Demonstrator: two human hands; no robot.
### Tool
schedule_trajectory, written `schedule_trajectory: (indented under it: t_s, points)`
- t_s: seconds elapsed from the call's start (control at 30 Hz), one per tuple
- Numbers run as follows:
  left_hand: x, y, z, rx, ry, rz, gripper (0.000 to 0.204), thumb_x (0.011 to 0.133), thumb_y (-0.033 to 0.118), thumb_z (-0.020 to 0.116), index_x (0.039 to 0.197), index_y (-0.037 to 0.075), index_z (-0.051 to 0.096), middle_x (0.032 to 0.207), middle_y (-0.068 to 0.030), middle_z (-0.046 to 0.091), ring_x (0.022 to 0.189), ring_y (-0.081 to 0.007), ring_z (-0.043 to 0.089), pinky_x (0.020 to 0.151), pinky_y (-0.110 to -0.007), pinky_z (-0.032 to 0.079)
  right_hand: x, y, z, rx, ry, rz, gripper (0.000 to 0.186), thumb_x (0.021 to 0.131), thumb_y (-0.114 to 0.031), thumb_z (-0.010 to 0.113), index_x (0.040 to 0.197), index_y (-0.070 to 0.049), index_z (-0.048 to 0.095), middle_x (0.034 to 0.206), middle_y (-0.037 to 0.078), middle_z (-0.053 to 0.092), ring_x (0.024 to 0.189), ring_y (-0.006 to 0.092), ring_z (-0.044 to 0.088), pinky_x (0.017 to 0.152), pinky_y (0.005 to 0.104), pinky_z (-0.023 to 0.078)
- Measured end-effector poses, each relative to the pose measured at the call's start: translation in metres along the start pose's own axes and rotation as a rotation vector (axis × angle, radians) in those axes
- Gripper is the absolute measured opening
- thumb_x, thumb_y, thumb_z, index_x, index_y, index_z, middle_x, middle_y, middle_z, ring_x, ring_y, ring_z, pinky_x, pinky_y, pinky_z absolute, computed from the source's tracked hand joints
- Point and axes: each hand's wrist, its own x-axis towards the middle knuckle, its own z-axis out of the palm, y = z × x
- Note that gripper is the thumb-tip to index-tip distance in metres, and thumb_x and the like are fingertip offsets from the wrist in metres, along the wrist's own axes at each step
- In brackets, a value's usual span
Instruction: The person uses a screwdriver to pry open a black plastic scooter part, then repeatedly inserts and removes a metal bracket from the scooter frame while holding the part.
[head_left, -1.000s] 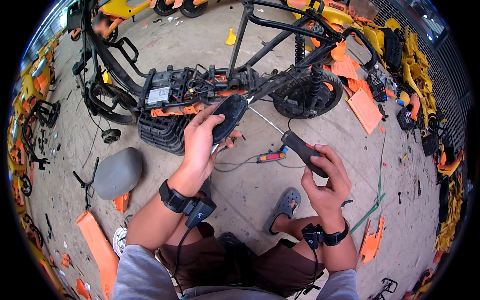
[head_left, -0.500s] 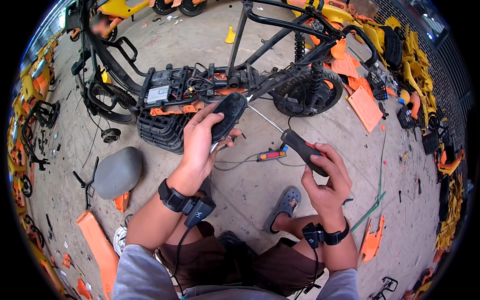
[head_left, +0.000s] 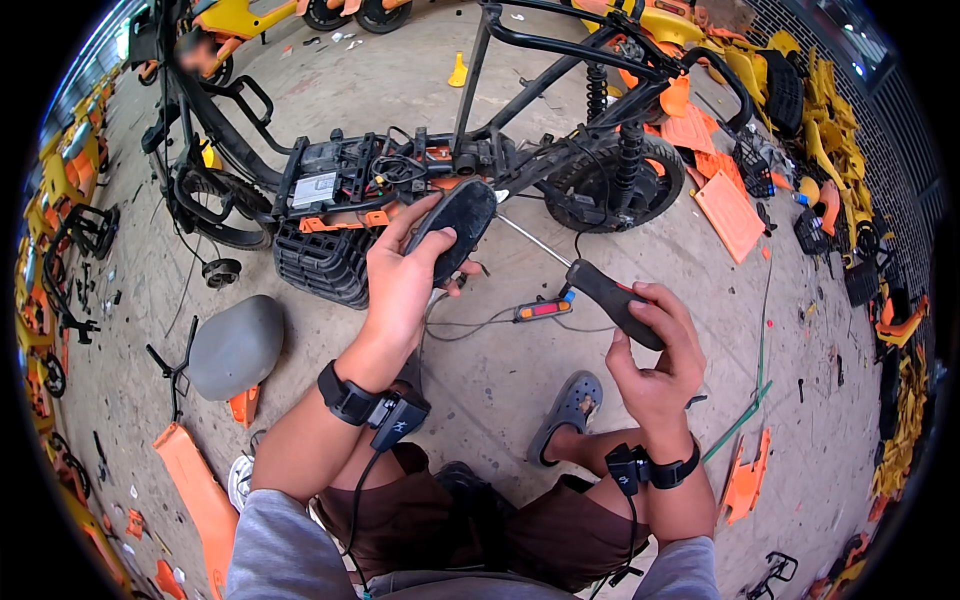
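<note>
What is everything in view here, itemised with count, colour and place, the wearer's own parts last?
Oval part: 1, black, in left hand
Screwdriver: 1, mostly black handle, in right hand
Stripped scooter: 1, mainly black, ahead
Ribbed crate: 1, black, near side of scooter
Light unit: 1, orange and red, floor ahead
Rounded shell: 1, grey, left
Long panel: 1, orange, lower left
Square panel: 1, orange, right
Funnel-shaped piece: 1, yellow, beyond scooter
Body panels: many, mostly yellow, heaped right
Parked scooters: several, yellow and orange, left and top
Clog: 1, grey, between forearms
Wristbands: 2, black, one per wrist
Shorts: 1 pair, brown, bottom
Hands: 2, bare, centre
</note>
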Motion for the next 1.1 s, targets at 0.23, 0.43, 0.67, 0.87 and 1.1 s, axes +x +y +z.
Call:
schedule_trajectory:
  t_s: [0.23, 0.43, 0.67, 0.87, 1.1]
  points:
    - [-0.004, 0.001, 0.006, 0.042, -0.009, 0.029, 0.048, 0.085, 0.003, 0.057, 0.131, -0.005, 0.049, 0.098, -0.0169, 0.066, 0.067, -0.0219, 0.07, 0.044, -0.025, 0.048, -0.008, 0.006, -0.004, 0.059, 0.028, 0.108, 0.054, 0.069, 0.007, 0.064, 0.122, 0.003, 0.053, 0.111, 0.021, 0.063, 0.101, 0.0283, 0.064, 0.089, 0.036, 0.051]
    - [-0.003, -0.002, 0.005, 0.126, -0.062, 0.034, 0.048, 0.084, 0.003, 0.057, 0.13, -0.005, 0.05, 0.103, -0.0174, 0.066, 0.067, -0.0238, 0.07, 0.044, -0.026, 0.048, -0.005, 0.004, -0.007, 0.111, 0.051, 0.146, 0.063, 0.074, 0.005, 0.062, 0.133, 0.002, 0.043, 0.113, 0.019, 0.061, 0.103, 0.0236, 0.062, 0.093, 0.0347, 0.048]
    - [-0.004, -0.003, 0.005, 0.162, -0.106, 0.03, 0.047, 0.083, 0.003, 0.058, 0.129, -0.004, 0.052, 0.104, -0.0176, 0.065, 0.067, -0.0234, 0.07, 0.044, -0.025, 0.047, -0.005, 0.004, -0.007, 0.134, 0.076, 0.193, 0.067, 0.077, 0.003, 0.063, 0.139, 0.0, 0.037, 0.114, 0.019, 0.061, 0.105, 0.0225, 0.061, 0.096, 0.0347, 0.045]
    - [-0.004, -0.006, 0.005, 0.212, -0.141, 0.042, 0.045, 0.084, 0.003, 0.059, 0.128, -0.004, 0.053, 0.105, -0.017, 0.065, 0.067, -0.0224, 0.07, 0.044, -0.025, 0.048, -0.005, 0.007, -0.004, 0.22, 0.134, 0.235, 0.068, 0.089, -0.008, 0.064, 0.144, -0.002, 0.024, 0.116, 0.021, 0.061, 0.108, 0.0225, 0.059, 0.1, 0.0361, 0.04]
    - [-0.004, -0.008, 0.005, 0.259, -0.185, 0.007, 0.045, 0.084, 0.003, 0.058, 0.128, -0.004, 0.052, 0.103, -0.0171, 0.065, 0.066, -0.021, 0.07, 0.044, -0.025, 0.048, -0.004, 0.019, -0.001, 0.308, 0.187, 0.226, 0.063, 0.085, -0.007, 0.072, 0.137, -0.004, 0.036, 0.117, 0.022, 0.062, 0.103, 0.0222, 0.063, 0.093, 0.032, 0.047]
